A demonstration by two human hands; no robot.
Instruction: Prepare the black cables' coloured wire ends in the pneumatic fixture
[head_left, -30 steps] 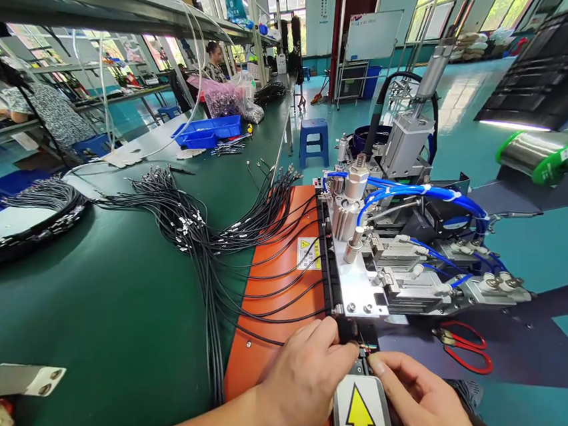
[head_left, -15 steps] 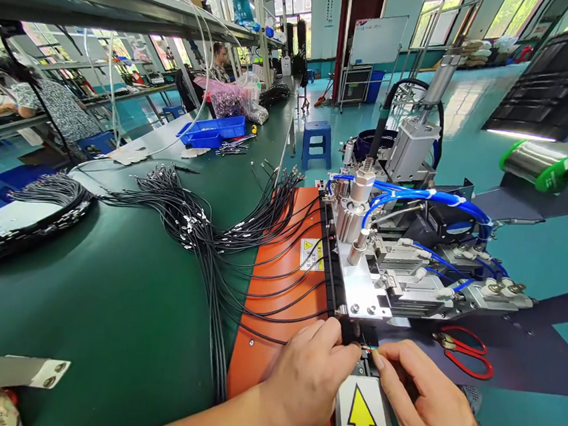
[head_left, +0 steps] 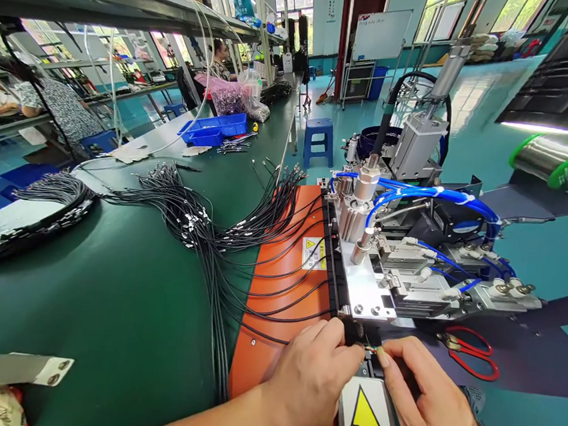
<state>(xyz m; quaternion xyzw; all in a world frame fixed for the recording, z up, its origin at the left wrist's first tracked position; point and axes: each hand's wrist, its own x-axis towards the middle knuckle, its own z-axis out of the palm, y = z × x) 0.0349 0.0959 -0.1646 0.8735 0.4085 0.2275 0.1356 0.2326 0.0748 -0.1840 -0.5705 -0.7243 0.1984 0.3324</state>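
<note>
Beside green counter (head_left: 116,331), left hand (head_left: 306,376) keeps a closed grip on black cable (head_left: 274,340), right hand (head_left: 429,401) still pinches thin wires (head_left: 371,348); pink bag (head_left: 222,85) holds small pieces (head_left: 230,103)

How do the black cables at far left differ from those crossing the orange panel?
The left bundle is packed into one thick curve; the panel cables mostly fan out. The left bundle lies clear of the machine; the panel cables reach it. Both are black.

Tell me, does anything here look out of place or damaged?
Nothing looks clearly spilled or damaged. Perhaps mildly odd: the red-handled cutters lie loose beside the machine, handles spread apart, near the right hand, as if simply set down there.
</note>
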